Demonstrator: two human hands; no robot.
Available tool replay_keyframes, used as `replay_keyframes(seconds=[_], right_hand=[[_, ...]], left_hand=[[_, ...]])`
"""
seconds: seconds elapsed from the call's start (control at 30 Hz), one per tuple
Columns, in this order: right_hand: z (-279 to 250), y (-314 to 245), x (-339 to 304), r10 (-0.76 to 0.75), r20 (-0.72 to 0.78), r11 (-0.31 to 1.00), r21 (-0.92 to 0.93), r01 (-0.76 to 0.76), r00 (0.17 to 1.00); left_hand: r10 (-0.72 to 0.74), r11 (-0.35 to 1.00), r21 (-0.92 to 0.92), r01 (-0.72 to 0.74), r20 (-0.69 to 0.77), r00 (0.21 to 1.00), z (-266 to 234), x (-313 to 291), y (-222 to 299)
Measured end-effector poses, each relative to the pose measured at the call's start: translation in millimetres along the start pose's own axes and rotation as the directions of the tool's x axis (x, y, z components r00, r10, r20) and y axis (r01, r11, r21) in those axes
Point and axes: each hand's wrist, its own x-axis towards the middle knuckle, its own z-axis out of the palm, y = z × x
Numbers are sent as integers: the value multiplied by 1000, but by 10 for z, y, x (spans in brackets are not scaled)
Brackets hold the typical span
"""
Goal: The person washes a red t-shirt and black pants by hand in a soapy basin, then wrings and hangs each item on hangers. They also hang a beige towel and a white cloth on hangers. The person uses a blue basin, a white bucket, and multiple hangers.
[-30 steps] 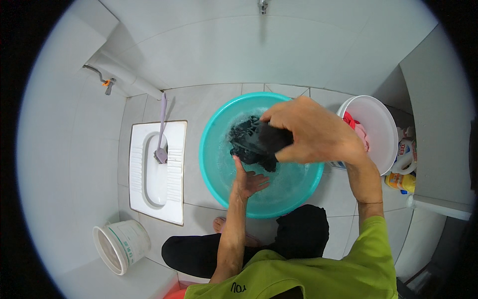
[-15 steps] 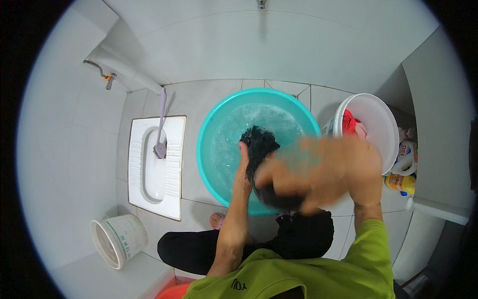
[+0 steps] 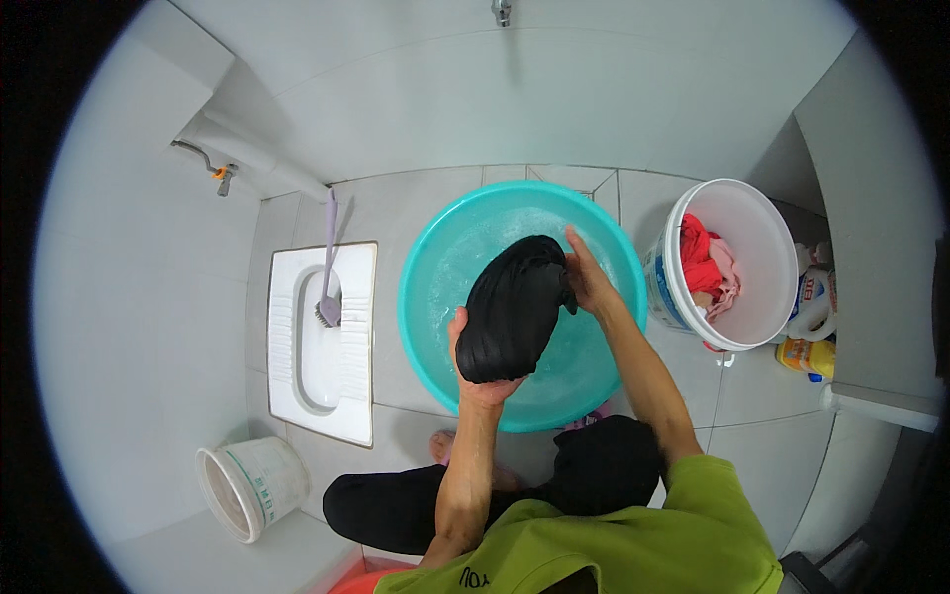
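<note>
A wet black cloth (image 3: 510, 312), bunched into a smooth rounded bundle, is held above a wide turquoise basin (image 3: 424, 371) of sudsy water. My left hand (image 3: 485, 389) cups its lower end, with the thumb up along its left side. On the bundle's right side, my right hand (image 3: 591, 279) holds the edge where a small fold sticks out; one finger points away from the cloth. The cloth hides part of the fingers of both hands. What garment it is, I cannot tell.
A white bucket (image 3: 665, 287) with red and pink clothes (image 3: 708, 265) stands right of the basin, beside detergent bottles (image 3: 809, 356). On the left are a squat toilet (image 3: 358, 346) with a purple brush (image 3: 330, 257) and a tilted white pail (image 3: 262, 485). A tap (image 3: 503, 12) juts from the wall.
The black cloth has gone from hanging loosely to a compact bundle. My right hand, blurred by motion before, has moved up and now rests at the cloth's right side.
</note>
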Motion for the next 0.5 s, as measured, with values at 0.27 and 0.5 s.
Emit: replay_keyframes(seconds=[0.27, 0.5], right_hand=[[138, 252, -511, -137, 498, 807, 558, -196, 856], [796, -523, -260, -508, 571, 774, 631, 50, 645]], left_hand=[[32, 974, -221, 45, 337, 941, 325, 86, -332], [-134, 960, -138, 245, 542, 829, 273, -71, -591]])
